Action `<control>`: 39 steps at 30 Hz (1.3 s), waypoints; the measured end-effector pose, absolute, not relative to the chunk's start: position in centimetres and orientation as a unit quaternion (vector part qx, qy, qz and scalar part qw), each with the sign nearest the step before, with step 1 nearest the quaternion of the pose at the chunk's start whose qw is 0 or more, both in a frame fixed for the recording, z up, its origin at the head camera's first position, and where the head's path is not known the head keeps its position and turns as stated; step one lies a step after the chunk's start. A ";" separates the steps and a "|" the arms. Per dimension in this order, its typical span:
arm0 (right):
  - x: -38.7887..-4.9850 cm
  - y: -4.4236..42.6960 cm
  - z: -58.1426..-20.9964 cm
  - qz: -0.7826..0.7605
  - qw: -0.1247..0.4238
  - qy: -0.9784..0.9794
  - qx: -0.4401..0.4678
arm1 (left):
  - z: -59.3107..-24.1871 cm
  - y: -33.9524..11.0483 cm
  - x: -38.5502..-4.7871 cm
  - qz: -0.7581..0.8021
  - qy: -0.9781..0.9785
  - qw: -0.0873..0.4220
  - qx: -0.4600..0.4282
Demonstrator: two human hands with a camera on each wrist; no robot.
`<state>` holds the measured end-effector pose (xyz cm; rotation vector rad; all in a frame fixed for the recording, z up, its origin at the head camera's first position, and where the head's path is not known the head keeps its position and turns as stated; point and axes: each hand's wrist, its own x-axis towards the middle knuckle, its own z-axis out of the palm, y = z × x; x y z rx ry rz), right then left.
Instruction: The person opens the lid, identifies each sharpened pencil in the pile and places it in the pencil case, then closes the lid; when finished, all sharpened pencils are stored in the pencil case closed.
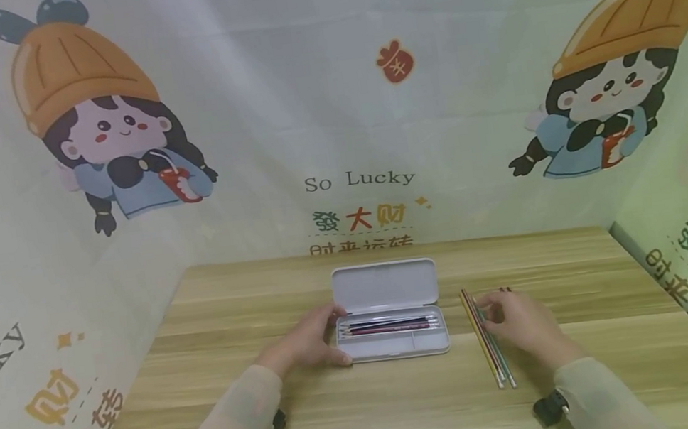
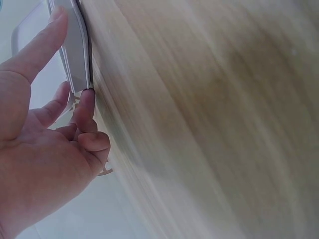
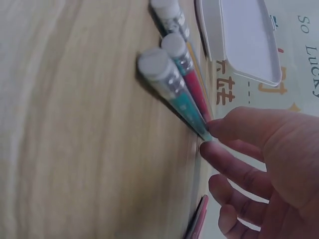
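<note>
A white pencil case (image 1: 393, 355) lies on the table with its lid raised at the back. Several pencils (image 1: 390, 327) lie in its long rear compartment. My left hand (image 1: 310, 339) holds the case's left end, thumb (image 2: 50, 37) along the front side and fingers toward the back corner. To the right of the case, several pencils (image 1: 486, 347) with white erasers lie side by side, their eraser ends toward me. My right hand (image 1: 521, 318) pinches the green pencil (image 3: 187, 109) between thumb and forefinger. Beside it lies a red pencil (image 3: 197, 89).
The wooden table (image 1: 267, 424) is walled behind and at both sides by a printed cloth (image 1: 267, 109). A pinkish-red thin object (image 3: 198, 219) lies beyond the right hand; its kind is unclear. The case's front compartment has a divider (image 1: 413, 340).
</note>
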<state>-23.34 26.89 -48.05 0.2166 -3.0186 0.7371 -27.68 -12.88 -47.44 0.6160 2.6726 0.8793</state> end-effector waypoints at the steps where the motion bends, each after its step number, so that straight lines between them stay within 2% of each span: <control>1: -23.4 26.9 -48.1 0.229 0.011 -0.971 0.066 | -47.4 -12.9 -27.7 0.303 0.920 0.131 0.211; 21: -23.2 26.9 -47.9 0.171 0.019 -0.984 0.037 | -47.6 -12.8 -27.9 0.309 0.920 0.127 0.207; 39: -22.6 27.0 -47.5 0.223 0.061 -0.969 0.086 | -47.7 -12.7 -27.8 0.315 0.916 0.119 0.217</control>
